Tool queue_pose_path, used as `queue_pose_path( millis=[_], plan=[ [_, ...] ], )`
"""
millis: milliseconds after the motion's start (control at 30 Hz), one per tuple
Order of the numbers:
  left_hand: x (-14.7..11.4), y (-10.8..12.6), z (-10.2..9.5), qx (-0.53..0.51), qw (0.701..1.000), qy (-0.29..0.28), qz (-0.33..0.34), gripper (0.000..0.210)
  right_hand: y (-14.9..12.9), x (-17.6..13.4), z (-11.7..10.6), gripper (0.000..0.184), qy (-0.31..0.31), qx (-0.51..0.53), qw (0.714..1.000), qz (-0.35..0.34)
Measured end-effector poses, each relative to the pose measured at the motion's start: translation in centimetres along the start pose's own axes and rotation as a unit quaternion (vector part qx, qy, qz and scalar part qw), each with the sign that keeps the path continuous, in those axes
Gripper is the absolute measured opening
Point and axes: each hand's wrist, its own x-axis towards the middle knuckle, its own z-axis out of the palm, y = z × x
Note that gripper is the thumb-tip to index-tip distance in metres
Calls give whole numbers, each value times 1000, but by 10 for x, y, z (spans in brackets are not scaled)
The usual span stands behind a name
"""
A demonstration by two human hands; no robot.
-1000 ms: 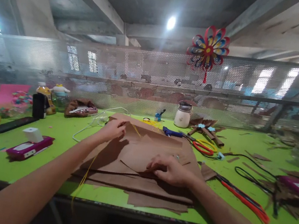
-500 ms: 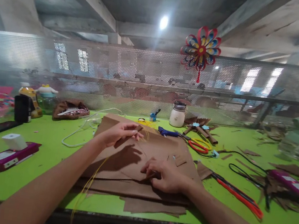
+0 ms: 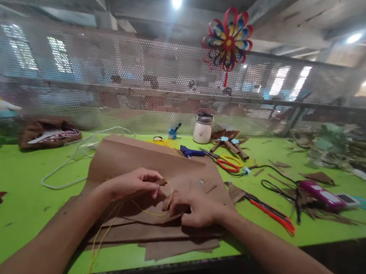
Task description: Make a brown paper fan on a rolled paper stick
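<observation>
My left hand [image 3: 136, 182] is closed in a pinch on a small brown paper piece [image 3: 161, 182], most of it hidden by the fingers. A thin yellow string [image 3: 171, 195] loops from there over to my right hand [image 3: 188, 207]. The right fingers are curled together at the string, low over the brown paper sheets [image 3: 126, 158]. More of the string hangs down past my left wrist and over the table's front edge. Both hands are close together above the stacked sheets, whose far edge curls up.
On the green table [image 3: 31, 224], red-handled scissors [image 3: 271, 215], a blue-handled tool [image 3: 194, 153] and red-and-yellow scissors [image 3: 229, 164] lie right of and behind the sheets. A white jar [image 3: 203, 128] stands at the back. Purple power strips [image 3: 322, 195] flank both sides.
My left hand has come down and nearer to my right hand. The yellow string now forms a loop between them. The whole view has turned to the right.
</observation>
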Motion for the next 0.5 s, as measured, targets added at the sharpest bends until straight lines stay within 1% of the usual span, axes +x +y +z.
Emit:
queue_pose_path(
  millis=[67,100,133,167,233,267,300,367,433,500],
  plan=[
    [2,0,3,40,999,0,-19,25,1,1,-15,38,-12,13,999,47],
    [1,2,4,69,997,-3,-20,26,3,3,-24,39,2,4,997,77],
    [0,5,4,102,995,-9,-16,26,6,7,-34,40,34,-20,993,109],
    [-1,8,5,137,990,-18,-9,26,11,13,-45,39,72,-64,987,131],
    [-4,13,8,202,979,-36,5,27,23,30,-62,43,139,-174,964,142],
    [-6,15,9,228,973,-42,7,28,29,41,-68,44,143,-234,952,137],
    [-7,16,11,249,967,-45,6,28,36,51,-71,43,141,-264,945,132],
    [-9,17,14,283,958,-51,2,28,48,69,-67,38,121,-297,939,120],
    [-11,16,16,306,950,-55,-1,26,58,78,-53,40,99,-317,936,116],
    [-11,16,18,320,946,-54,-1,24,66,78,-36,45,76,-334,932,120]
  ],
)
